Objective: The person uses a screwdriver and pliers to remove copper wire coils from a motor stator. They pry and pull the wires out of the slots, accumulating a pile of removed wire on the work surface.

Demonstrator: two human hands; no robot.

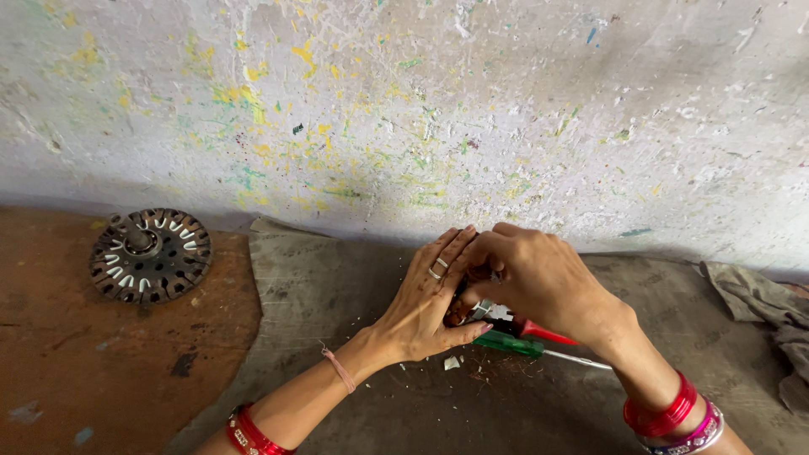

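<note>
My left hand (428,303) and my right hand (533,276) are pressed together over a small dark object (459,308) that is mostly hidden between the palms and fingers. Both hands grip it close to the paint-splattered wall. Below the hands lie a green-handled tool (508,344) and a red-handled tool (546,334) with a thin metal shaft (581,361). Small white scraps (452,363) and reddish wire bits lie on the mat under the hands. Red bangles sit on both wrists.
A round slotted metal motor core (150,254) with a central shaft rests at the left on the brown floor. A grey mat (337,286) covers the floor under the hands. A crumpled grey cloth (771,312) lies at the right.
</note>
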